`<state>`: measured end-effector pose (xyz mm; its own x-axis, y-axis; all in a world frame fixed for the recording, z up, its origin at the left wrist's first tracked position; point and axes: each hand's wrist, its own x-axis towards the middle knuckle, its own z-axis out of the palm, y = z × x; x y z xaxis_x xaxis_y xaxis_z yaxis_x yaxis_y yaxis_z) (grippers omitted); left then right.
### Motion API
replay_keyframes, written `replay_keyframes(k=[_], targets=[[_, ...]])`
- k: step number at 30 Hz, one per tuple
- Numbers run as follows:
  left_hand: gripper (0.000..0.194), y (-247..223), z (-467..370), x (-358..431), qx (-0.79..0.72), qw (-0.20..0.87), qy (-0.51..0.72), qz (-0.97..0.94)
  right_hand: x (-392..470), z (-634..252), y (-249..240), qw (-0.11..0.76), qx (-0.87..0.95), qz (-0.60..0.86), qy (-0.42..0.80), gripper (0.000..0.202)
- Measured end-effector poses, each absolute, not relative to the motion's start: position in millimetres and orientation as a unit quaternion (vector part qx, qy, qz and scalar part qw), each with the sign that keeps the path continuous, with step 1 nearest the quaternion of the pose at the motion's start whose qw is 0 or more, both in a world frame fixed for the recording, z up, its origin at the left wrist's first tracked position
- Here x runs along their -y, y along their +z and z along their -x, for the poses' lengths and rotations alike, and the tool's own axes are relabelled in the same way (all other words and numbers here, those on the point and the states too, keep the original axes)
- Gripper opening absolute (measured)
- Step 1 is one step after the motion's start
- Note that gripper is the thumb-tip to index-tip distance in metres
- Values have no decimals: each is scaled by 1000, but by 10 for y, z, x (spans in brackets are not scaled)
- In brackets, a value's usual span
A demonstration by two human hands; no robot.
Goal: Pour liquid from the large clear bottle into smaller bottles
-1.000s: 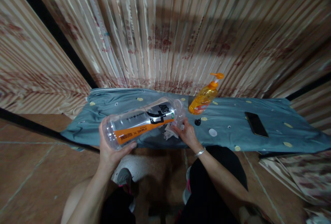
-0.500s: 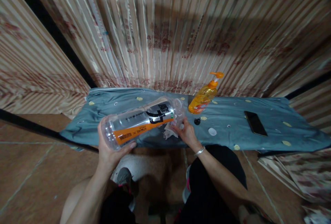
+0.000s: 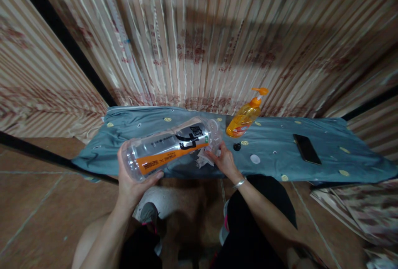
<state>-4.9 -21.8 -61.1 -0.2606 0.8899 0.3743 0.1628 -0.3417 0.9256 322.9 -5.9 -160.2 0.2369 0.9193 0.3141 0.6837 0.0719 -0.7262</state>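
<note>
A large clear plastic bottle [image 3: 169, 146] with an orange, silver and black label is tilted over the cloth-covered surface, its neck up to the right. My left hand [image 3: 132, 184] is wrapped around its base. At the neck end, my right hand [image 3: 225, 159] is closed on a small clear plastic piece [image 3: 217, 144], whose exact kind I cannot make out. That piece touches or overlaps the bottle's neck. Just under the bottle, beside my right fingertips, lies a crumpled white tissue [image 3: 202, 160], partly hidden. A black cap [image 3: 237, 147] and a white round cap [image 3: 255, 158] rest right of my right hand.
An orange pump bottle [image 3: 244, 117] with yellow-orange liquid stands behind my right hand. A black phone [image 3: 306, 149] lies on the right of the blue-green cloth [image 3: 342, 157]. A striped curtain [image 3: 199, 45] hangs behind, with dark frame bars [image 3: 62, 37] at the sides.
</note>
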Motion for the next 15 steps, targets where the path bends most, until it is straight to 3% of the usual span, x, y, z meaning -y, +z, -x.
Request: replay_keyframes(k=[15], targets=[[117,-597,35,217,-495,289,618,-538,60,-3242,-1612,416,601,664,160,59]])
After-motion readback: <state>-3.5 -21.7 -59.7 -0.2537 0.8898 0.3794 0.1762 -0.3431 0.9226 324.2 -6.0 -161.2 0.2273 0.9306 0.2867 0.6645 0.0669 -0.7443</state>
